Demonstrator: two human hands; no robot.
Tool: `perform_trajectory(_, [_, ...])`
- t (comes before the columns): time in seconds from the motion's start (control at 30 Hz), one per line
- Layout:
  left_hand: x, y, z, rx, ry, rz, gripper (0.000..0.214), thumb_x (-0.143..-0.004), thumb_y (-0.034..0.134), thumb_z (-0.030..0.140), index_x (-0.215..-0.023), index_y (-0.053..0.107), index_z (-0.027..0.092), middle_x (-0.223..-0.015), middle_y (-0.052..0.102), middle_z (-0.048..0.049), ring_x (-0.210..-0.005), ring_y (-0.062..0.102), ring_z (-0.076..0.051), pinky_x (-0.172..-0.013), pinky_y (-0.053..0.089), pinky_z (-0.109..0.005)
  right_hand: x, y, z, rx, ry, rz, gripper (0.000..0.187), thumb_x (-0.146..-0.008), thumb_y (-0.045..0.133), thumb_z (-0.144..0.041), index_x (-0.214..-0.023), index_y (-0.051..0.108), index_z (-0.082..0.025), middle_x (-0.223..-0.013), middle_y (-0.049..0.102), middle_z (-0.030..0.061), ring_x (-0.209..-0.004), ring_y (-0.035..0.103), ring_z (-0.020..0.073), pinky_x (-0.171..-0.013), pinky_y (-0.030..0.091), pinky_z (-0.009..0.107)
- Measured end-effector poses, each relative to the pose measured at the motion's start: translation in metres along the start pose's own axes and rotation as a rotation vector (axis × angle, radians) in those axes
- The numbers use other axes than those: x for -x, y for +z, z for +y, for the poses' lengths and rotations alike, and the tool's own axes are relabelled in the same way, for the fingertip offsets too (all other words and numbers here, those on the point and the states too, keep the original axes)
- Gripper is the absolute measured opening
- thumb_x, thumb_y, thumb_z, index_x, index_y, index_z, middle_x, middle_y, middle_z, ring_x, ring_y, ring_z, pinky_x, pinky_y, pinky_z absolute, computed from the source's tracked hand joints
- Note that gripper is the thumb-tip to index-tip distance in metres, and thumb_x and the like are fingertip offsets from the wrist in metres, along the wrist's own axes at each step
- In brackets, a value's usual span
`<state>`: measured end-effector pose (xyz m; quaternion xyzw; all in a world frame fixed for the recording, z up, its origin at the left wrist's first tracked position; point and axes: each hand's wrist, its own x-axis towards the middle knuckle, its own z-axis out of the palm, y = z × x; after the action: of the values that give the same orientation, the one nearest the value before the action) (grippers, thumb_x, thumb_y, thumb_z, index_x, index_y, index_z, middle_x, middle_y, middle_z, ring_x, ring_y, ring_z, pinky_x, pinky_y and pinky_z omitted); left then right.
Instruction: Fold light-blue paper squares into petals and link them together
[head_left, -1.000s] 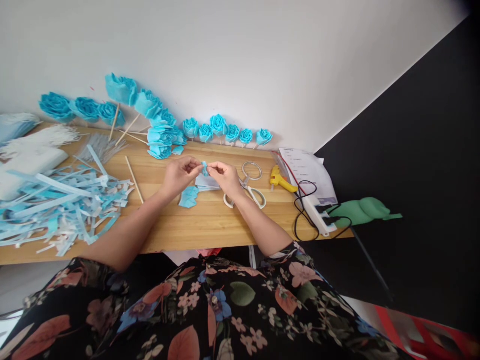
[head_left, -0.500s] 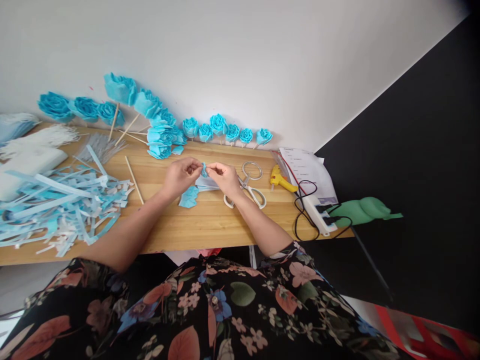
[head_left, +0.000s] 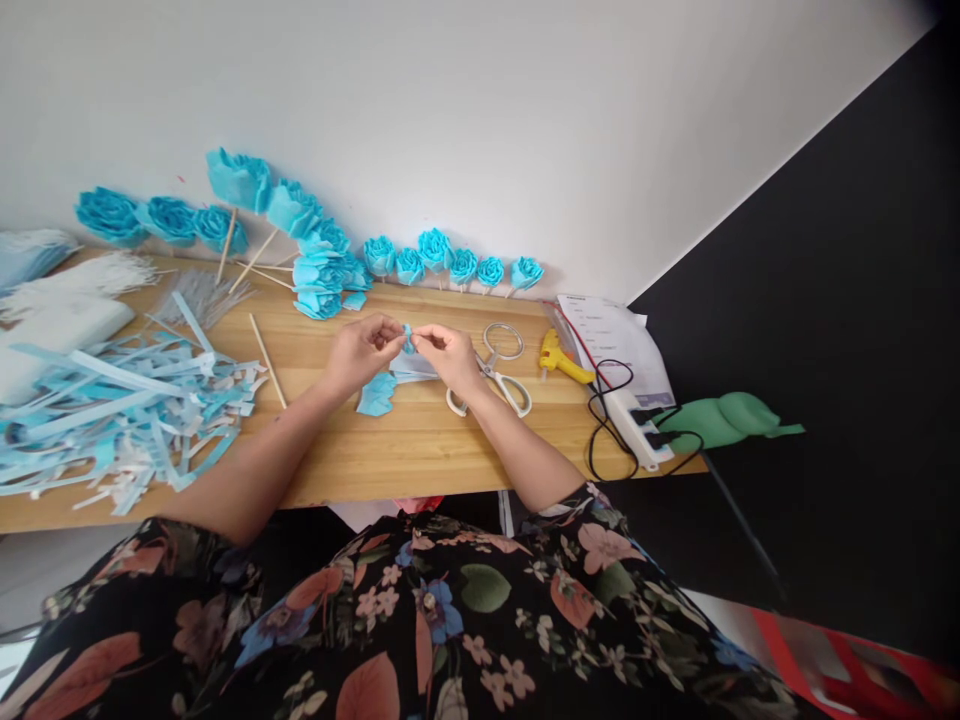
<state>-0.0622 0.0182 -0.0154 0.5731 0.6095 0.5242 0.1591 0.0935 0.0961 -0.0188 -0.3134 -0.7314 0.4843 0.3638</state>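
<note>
Between my fingertips is a small blue paper petal (head_left: 408, 339), pinched on its left by my left hand (head_left: 366, 350) and on its right by my right hand (head_left: 445, 354). Both hands are closed, held above the wooden table, and they partly cover the petal. Just below my left hand lies a cut blue paper piece (head_left: 376, 394). A pale blue sheet stack (head_left: 414, 368) shows beneath the petal, between the hands. White-handled scissors (head_left: 495, 372) lie by my right hand, partly under that forearm.
Several blue paper roses (head_left: 435, 250) on sticks line the wall. Paper strips (head_left: 127, 410) heap at the left, near a loose stick (head_left: 268, 360). To the right are a silver ring (head_left: 503, 341), a yellow glue gun (head_left: 562, 358), a cabled power strip (head_left: 634, 430) and a green object (head_left: 724, 423).
Hardly anything differs. Both hands keep their pinch on the petal in the same place, and the whole view has shifted very slightly.
</note>
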Motion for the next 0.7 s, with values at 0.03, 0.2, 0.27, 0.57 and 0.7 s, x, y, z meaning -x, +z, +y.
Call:
perform_trajectory(0.03, [0.0001,0.0,-0.0003,-0.004,0.004,-0.002,0.022,-0.079,0.064,0.039,-0.083,0.067,0.018,-0.073,0.071,-0.0044,-0.066,0.062,-0.016,-0.062,0.047,-0.027,0.0,0.0001,-0.0001,0.005,-0.005,-0.001,0.027,-0.079,0.065,-0.039,-0.087,0.077,-0.016,-0.082,0.076,0.0029,-0.076,0.067,0.0146,-0.072,0.05,0.025])
perform_trajectory(0.2, [0.0004,-0.001,0.0006,-0.034,0.013,-0.006,0.017,-0.08,0.061,0.036,-0.081,0.066,0.019,-0.071,0.07,-0.0026,-0.065,0.06,-0.015,-0.062,0.046,-0.027,-0.0004,0.0002,0.0004,0.021,-0.008,-0.008,0.027,-0.079,0.064,-0.039,-0.086,0.077,-0.016,-0.079,0.075,0.0018,-0.073,0.066,0.0134,-0.069,0.049,0.024])
perform_trajectory(0.27, [0.0008,-0.0012,0.002,-0.051,0.007,-0.012,0.016,-0.08,0.059,0.034,-0.08,0.065,0.019,-0.07,0.069,-0.002,-0.064,0.059,-0.015,-0.062,0.045,-0.026,0.0,0.0002,0.0001,0.026,-0.004,-0.01,0.027,-0.079,0.064,-0.039,-0.087,0.077,-0.016,-0.08,0.075,0.0018,-0.073,0.066,0.0134,-0.069,0.049,0.024])
perform_trajectory(0.57, [-0.0021,-0.0033,0.0005,0.008,-0.05,-0.009,0.015,-0.077,0.058,0.034,-0.074,0.06,0.02,-0.066,0.064,-0.0016,-0.061,0.056,-0.014,-0.058,0.042,-0.027,-0.0008,0.0002,0.0039,-0.028,0.021,-0.018,0.028,-0.079,0.066,-0.04,-0.089,0.077,-0.017,-0.084,0.076,0.0028,-0.076,0.067,0.014,-0.071,0.05,0.024])
perform_trajectory(0.7, [-0.0033,-0.0057,-0.0005,0.051,-0.086,0.025,0.021,-0.08,0.061,0.04,-0.074,0.06,0.02,-0.064,0.061,-0.001,-0.059,0.053,-0.014,-0.056,0.04,-0.026,-0.0029,-0.0016,0.0081,-0.054,0.062,-0.009,0.031,-0.079,0.067,-0.044,-0.094,0.077,-0.018,-0.081,0.075,0.0015,-0.074,0.066,0.0134,-0.071,0.049,0.024])
